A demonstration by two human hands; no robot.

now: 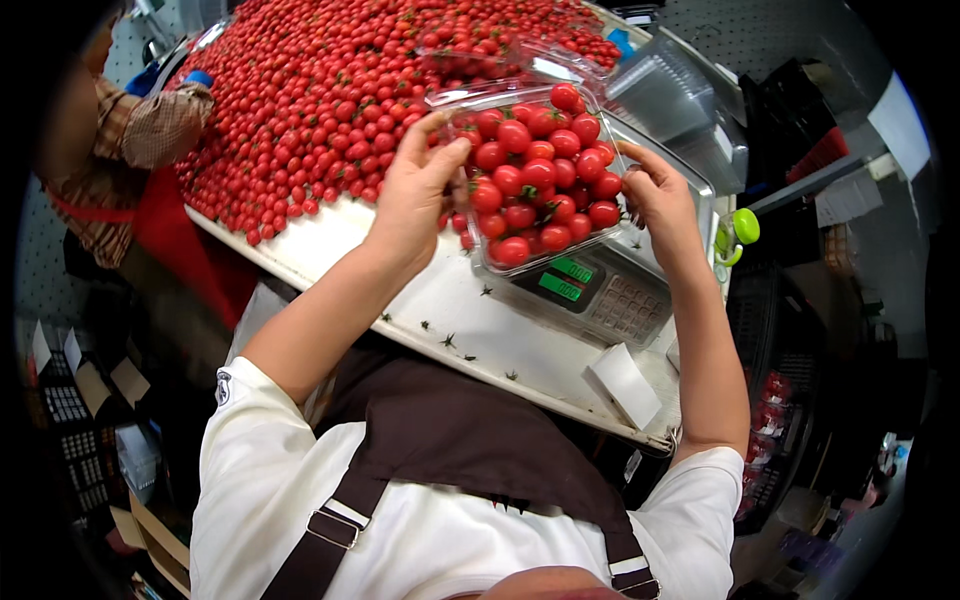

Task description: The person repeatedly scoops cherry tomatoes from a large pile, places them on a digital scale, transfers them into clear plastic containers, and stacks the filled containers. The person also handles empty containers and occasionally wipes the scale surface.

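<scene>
Between my two hands is a clear plastic punnet [480,256] full of cherry tomatoes [540,172], tilted a little above the digital scale [625,300]. My left hand [415,195] grips its left side, thumb toward the rim. The fingers of my right hand [662,205] curl over the right edge. Below the punnet show the scale's lit green display and its keypad. Behind and to the left, a big heap of loose cherry tomatoes [310,120] covers much of the white table [350,235].
Stacked clear punnets [670,95] stand at the back right. A white box [625,385] lies at the table's front edge, and a green-capped item [740,228] is at its right. Another person's sleeve [165,125] is at the left. Black crates [770,330] stand on the right.
</scene>
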